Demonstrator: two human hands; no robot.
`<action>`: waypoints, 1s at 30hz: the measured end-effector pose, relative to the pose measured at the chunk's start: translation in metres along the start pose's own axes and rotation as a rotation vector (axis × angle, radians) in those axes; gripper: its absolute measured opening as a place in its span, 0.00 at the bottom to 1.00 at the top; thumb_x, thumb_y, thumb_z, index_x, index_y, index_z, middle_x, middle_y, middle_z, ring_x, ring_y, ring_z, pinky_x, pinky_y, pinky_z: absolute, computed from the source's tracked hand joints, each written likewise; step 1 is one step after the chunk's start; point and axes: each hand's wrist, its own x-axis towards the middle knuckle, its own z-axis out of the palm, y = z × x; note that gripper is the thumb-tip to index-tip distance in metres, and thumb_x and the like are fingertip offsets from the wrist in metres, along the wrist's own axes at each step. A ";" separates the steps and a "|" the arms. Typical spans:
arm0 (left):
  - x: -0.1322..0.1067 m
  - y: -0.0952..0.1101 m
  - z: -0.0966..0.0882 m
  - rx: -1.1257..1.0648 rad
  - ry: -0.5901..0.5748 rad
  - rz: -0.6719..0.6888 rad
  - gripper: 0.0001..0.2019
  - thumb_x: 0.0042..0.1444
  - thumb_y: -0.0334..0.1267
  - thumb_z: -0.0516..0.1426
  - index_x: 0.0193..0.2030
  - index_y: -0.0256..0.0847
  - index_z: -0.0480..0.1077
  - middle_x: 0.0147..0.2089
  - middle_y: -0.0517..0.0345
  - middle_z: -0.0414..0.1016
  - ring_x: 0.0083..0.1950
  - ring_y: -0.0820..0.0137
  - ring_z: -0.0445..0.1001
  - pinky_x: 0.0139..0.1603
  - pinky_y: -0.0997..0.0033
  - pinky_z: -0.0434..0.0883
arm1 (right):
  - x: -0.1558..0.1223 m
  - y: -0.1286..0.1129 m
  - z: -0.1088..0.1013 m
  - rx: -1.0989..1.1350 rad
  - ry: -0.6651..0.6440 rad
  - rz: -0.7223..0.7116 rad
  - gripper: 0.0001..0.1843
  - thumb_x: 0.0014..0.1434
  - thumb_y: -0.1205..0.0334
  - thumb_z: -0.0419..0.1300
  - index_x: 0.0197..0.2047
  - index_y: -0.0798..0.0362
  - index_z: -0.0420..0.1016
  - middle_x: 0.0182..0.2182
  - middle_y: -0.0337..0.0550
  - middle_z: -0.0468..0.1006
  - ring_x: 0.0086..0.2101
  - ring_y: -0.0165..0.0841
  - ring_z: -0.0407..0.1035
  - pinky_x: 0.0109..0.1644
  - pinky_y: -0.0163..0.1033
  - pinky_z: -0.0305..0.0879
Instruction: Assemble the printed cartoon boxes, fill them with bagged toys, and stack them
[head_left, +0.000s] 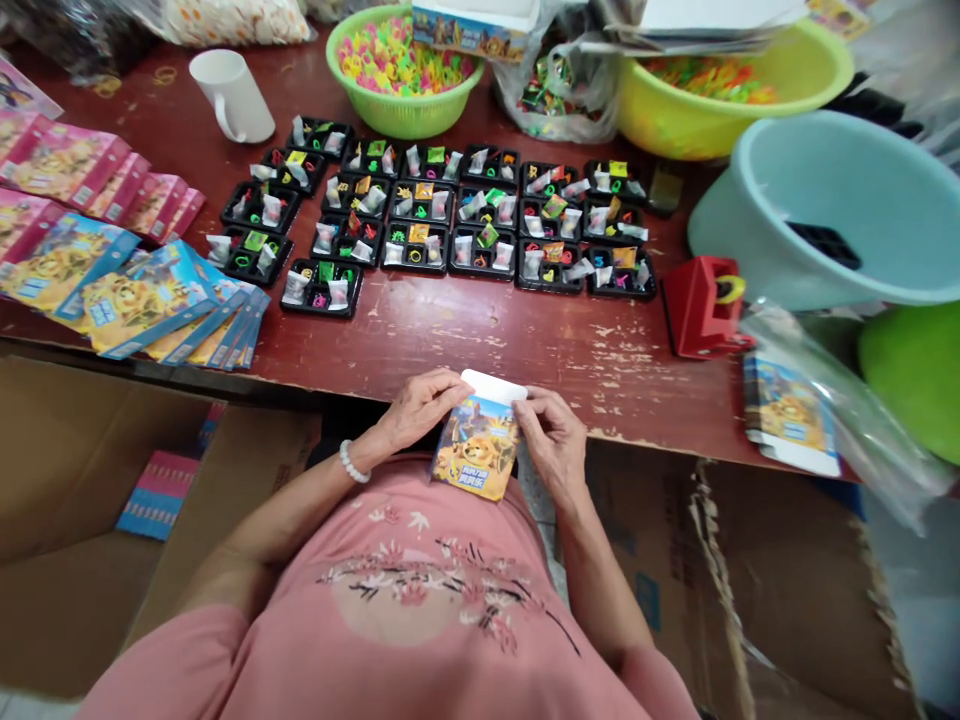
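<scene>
Both of my hands hold a small printed cardboard box [477, 448] with a cartoon lion on it, close to my chest at the table's near edge. My left hand [420, 405] grips its upper left side, fingers curled over the white top flap. My right hand [553, 436] pinches the upper right corner of the same box. Beyond them, several black plastic trays [420, 215] filled with small coloured toys and white packets lie in rows on the worn red table [525, 345].
Flat blue lion boxes [142, 300] and pink boxes [82, 170] fan out at left. A white mug [232, 95], green bowl [401, 65], yellow-green basin [735, 90] and pale blue basin [832, 205] stand behind. A red tape dispenser [701, 305] sits right. Cardboard cartons [105, 470] flank my lap.
</scene>
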 end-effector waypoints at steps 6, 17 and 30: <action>0.002 0.000 0.006 0.011 0.061 0.105 0.12 0.66 0.43 0.63 0.52 0.41 0.76 0.44 0.54 0.83 0.43 0.69 0.81 0.45 0.71 0.75 | -0.005 0.002 -0.001 0.074 0.010 0.046 0.11 0.64 0.49 0.69 0.42 0.47 0.82 0.39 0.44 0.85 0.38 0.37 0.78 0.44 0.43 0.73; 0.003 0.025 -0.006 0.039 -0.099 -0.030 0.12 0.60 0.46 0.67 0.41 0.38 0.80 0.35 0.56 0.80 0.34 0.74 0.74 0.33 0.76 0.70 | 0.009 -0.021 -0.024 0.066 -0.274 0.127 0.13 0.58 0.50 0.74 0.35 0.50 0.82 0.32 0.42 0.83 0.33 0.34 0.75 0.38 0.39 0.71; 0.024 0.027 0.005 -0.364 -0.071 -0.366 0.10 0.40 0.39 0.69 0.25 0.38 0.73 0.22 0.63 0.73 0.20 0.78 0.67 0.18 0.80 0.65 | 0.017 -0.013 -0.004 0.382 -0.200 0.348 0.12 0.46 0.57 0.76 0.22 0.51 0.79 0.25 0.39 0.81 0.27 0.30 0.70 0.33 0.37 0.67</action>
